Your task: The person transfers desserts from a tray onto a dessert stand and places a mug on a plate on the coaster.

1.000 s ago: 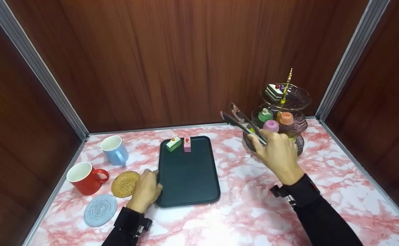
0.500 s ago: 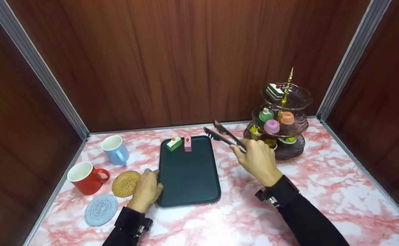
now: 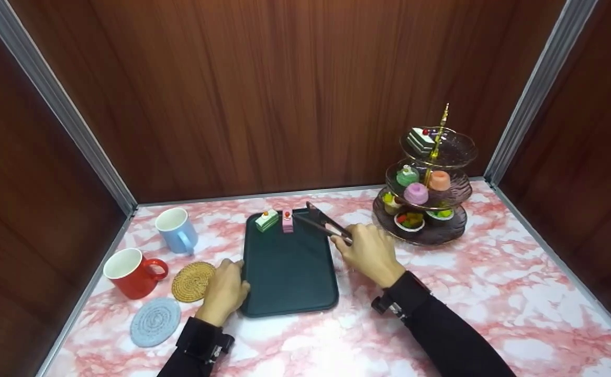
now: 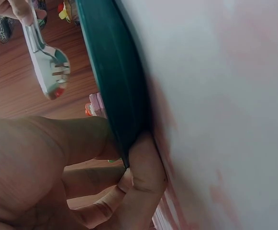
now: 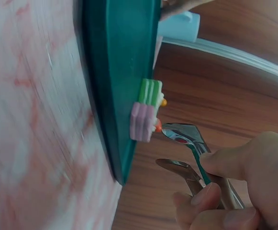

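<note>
My left hand [image 3: 226, 287] pinches the left edge of a dark green tray [image 3: 289, 277]; the left wrist view shows fingers both above and under its rim. With my right hand [image 3: 372, 251] I grip metal tongs [image 5: 184, 134], held over the tray's far right part. Their tips are spread with nothing between them, close to a pink cake slice [image 3: 287, 222] topped with a red berry. A green-and-white cake slice [image 3: 267, 221] sits beside it at the tray's far left. Both slices appear from the side in the right wrist view, lying against each other.
A three-tier glass stand [image 3: 441, 233] at the right bears several small desserts and a dark layered cake slice [image 3: 420, 140]. On the left are a blue mug [image 3: 179, 235], a red mug [image 3: 132, 277], a woven coaster [image 3: 190, 283] and a grey-blue coaster [image 3: 154, 322].
My right hand has carried the tongs leftward and down, from before the tiered stand to over the tray. The left hand, tray and cake slices have stayed in place.
</note>
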`<state>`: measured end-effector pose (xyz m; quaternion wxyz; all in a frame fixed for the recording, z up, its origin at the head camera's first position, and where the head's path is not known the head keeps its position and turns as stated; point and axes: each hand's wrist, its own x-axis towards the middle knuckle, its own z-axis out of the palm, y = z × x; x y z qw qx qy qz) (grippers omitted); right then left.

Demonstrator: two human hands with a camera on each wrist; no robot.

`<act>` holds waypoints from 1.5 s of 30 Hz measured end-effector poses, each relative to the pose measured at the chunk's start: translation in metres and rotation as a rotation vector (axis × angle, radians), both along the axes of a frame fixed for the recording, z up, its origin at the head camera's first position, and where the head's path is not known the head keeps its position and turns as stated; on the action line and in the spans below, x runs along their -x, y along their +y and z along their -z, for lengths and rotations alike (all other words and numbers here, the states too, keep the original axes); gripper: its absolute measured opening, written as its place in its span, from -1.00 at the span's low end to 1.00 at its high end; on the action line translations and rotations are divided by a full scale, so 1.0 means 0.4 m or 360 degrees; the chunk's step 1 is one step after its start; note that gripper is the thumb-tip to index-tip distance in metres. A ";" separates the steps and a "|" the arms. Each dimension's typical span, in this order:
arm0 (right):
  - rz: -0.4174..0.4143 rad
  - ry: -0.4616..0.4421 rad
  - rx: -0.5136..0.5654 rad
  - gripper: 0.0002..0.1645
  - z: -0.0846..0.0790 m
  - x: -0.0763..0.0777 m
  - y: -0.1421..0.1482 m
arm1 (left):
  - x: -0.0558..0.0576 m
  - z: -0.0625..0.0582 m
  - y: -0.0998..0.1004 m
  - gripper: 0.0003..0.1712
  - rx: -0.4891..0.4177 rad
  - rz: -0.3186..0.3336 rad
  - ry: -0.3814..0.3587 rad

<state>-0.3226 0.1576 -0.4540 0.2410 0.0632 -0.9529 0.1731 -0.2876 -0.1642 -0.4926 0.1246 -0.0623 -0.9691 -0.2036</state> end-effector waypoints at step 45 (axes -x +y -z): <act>0.0039 -0.0124 -0.0017 -0.58 0.059 0.039 -0.091 | 0.002 0.004 0.000 -0.37 0.0003 0.0007 -0.0002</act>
